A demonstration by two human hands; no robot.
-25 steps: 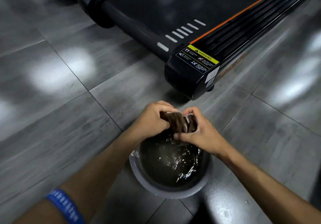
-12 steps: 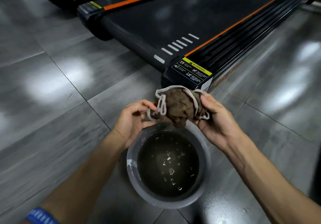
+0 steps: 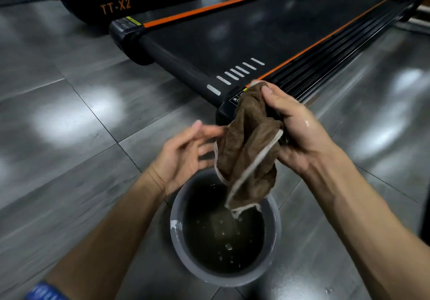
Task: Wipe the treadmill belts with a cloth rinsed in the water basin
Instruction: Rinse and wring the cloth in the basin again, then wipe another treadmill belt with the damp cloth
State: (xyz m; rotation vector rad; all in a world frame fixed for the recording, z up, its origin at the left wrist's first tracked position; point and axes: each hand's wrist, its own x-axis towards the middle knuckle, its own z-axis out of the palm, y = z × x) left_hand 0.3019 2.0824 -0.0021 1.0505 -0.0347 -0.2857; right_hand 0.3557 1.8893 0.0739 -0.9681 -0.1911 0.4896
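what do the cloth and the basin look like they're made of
Cloth: soft brown terry or microfibre, going by its limp folds and fuzzy nap, with a pale stitched edge; wet, it drips. Basin: probably grey plastic, with a smooth, slightly glossy rim and thin wall.

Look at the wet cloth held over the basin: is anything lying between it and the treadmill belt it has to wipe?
Nothing visible does. The right hand grips the brown cloth above the basin, and the belt beyond shows bare. The left hand is open beside the cloth.
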